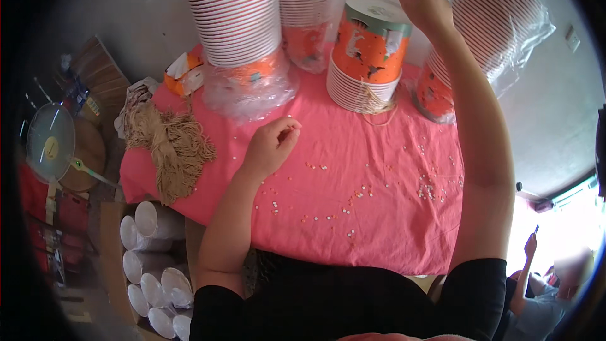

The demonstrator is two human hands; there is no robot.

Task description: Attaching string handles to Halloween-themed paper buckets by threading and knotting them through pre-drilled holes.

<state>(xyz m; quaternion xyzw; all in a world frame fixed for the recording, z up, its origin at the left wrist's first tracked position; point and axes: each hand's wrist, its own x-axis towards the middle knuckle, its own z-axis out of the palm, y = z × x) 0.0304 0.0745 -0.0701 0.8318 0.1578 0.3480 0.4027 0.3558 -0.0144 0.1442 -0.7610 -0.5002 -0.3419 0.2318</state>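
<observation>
hovering: right hand [426,7] beside upturned buckets [372,57], left hand [273,145] above pink cloth [303,177] | both curled, contents unclear | seems partway: strands [377,100] at buckets, cord bundle [173,151], wrapped stacks [486,25] remaining

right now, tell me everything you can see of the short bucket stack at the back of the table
The short bucket stack stands upside down toward the back of the pink cloth. A pale round base with faint print faces up; below come a green band, an orange wall with dark and white figures, and many close-nested white rims. It looks like coated paper. Thin tan string lies against the rims, lower right. The right hand is near its top; contact is not evident.
</observation>
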